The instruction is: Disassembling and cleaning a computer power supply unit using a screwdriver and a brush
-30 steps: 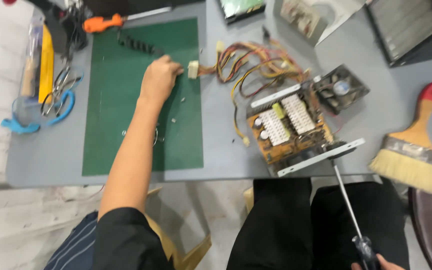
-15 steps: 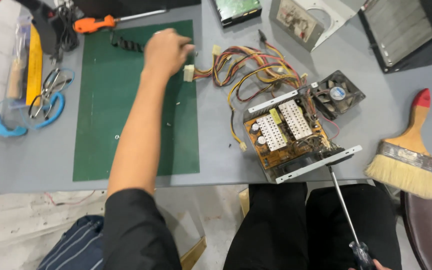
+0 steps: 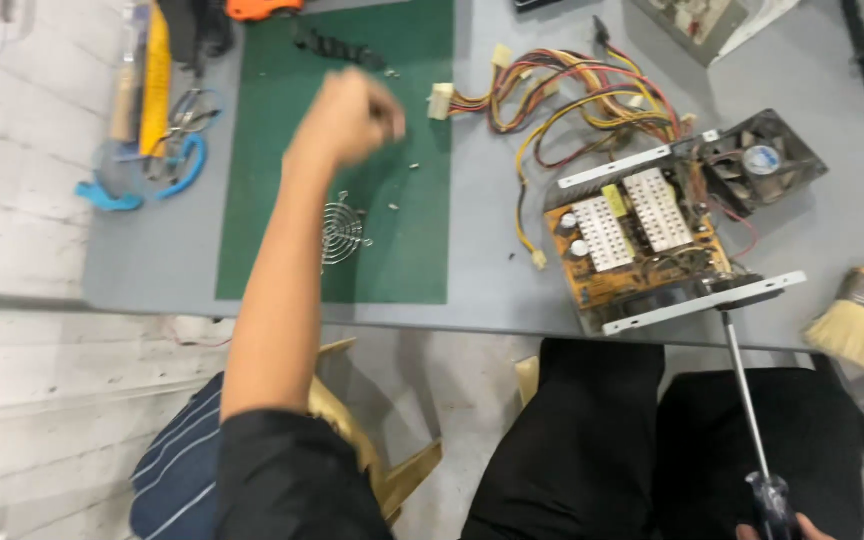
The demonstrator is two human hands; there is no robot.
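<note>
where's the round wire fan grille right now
In the head view, the wire fan grille lies flat on the green mat, left of centre, beside the left forearm and below the left hand.

left arm extended forward and up from a black sleeve, forearm bare, elbow nearly straight. left hand (image 3: pixel 347 120) curled into a loose fist, knuckles uppermost, blurred; whether it encloses anything cannot be told. right hand (image 3: pixel 787 527) only partly visible at the lower frame edge, fingertips closed. both thighs in black below.

Long-shafted screwdriver (image 3: pixel 747 400), blue handle low, tip against opened power supply (image 3: pixel 652 240) at table edge
</note>
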